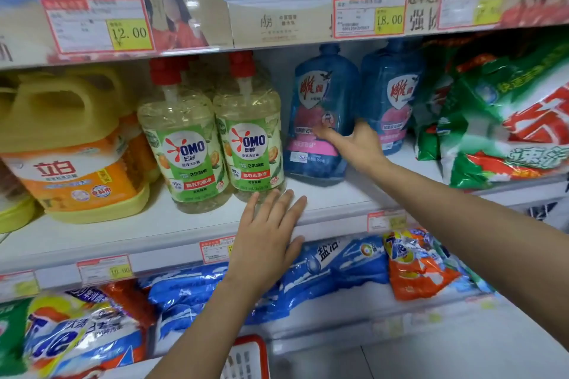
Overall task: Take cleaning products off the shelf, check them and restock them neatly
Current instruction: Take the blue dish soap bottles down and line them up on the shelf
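Two blue detergent bottles stand on the middle shelf (184,228). The left blue bottle (317,95) leans a little, and my right hand (354,144) grips its right side, thumb across the pink label. The second blue bottle (391,92) stands just right of it. My left hand (268,237) lies flat with straight fingers on the shelf's front edge, its fingertips at the base of the right one of two clear green OMO bottles (252,138), (181,144) with red pump caps.
Yellow jugs (70,144) fill the shelf's left end and green powder bags (505,114) its right. Blue (332,268) and orange (415,268) bags lie on the shelf below. A red basket (246,357) shows at the bottom. Price tags (98,23) hang above.
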Tool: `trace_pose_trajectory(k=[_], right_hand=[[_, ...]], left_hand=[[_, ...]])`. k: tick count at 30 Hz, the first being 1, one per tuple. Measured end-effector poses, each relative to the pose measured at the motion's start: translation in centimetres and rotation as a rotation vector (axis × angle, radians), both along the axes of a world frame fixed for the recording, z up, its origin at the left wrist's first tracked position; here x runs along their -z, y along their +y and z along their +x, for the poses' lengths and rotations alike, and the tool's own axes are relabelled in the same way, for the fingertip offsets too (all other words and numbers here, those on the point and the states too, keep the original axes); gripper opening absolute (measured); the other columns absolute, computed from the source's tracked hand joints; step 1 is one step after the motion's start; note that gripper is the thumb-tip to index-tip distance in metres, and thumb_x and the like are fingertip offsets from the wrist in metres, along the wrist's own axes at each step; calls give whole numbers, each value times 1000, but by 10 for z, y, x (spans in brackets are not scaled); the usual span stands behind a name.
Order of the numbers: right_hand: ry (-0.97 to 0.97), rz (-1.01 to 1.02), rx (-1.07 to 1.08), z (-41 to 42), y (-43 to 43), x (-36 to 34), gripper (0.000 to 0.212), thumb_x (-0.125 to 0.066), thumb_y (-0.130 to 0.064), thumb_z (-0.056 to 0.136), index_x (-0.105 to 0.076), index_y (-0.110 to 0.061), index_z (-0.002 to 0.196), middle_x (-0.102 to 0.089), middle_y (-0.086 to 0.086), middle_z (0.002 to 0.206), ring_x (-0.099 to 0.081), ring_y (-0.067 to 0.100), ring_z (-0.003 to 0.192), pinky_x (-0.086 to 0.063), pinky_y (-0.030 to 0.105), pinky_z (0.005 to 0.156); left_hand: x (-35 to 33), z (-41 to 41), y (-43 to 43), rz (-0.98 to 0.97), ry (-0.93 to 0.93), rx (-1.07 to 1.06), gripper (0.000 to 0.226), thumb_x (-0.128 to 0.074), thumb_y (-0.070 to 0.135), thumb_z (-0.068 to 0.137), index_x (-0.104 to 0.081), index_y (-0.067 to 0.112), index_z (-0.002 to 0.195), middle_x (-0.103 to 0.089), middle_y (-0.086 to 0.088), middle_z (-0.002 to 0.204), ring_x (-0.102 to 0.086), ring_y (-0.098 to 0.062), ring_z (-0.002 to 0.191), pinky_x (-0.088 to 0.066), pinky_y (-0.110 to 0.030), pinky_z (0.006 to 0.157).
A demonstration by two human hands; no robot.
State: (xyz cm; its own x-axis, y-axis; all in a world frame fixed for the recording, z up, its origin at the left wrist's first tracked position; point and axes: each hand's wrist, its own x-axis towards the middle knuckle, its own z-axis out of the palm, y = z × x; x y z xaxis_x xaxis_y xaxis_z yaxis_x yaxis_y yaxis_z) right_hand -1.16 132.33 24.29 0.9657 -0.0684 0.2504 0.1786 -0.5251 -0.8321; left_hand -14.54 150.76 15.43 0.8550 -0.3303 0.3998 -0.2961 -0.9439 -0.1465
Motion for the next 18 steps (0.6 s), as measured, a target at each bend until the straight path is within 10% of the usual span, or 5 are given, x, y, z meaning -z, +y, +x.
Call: trace_pose_trajectory(k=[7,12,15,18], right_hand=[[253,318,-86,-10,-25,-22,84,-76,-70,50,-65,-21,117,-75,1,105,-73,21,93,-58,42,89],[307,420,-226,-53,-34,-26,37,-69,-54,82,-68,-23,103,-78,-3,94,-73,14,88,-57,30,75],[335,405,-298,-95,-43,-28,43,-63,-57,83,-69,-23,109,-78,-3,95,-74,11,84,-55,27,69],[370,357,-344,-140,-52,-19,55,-65,-64,78,-71,-19,109,-77,2,100,-74,18,91,-55,33,80]], left_hand=[[-14,-2,8,-347,108,158,70,-32,53,93,-36,10,148,-30,-7,156,-18,-22,147,2,-37,123],[-34,-20,4,-701,66,192,58,-35,49,95,-47,14,140,-44,2,144,-33,-13,137,-26,-33,115],[-51,-44,-11,-996,7,99,50,-45,52,94,-54,21,131,-58,8,126,-51,-6,116,-40,-26,98],[-70,-71,-37,-1484,341,17,63,-56,70,81,-56,26,127,-65,9,115,-65,-5,99,-53,-32,90]])
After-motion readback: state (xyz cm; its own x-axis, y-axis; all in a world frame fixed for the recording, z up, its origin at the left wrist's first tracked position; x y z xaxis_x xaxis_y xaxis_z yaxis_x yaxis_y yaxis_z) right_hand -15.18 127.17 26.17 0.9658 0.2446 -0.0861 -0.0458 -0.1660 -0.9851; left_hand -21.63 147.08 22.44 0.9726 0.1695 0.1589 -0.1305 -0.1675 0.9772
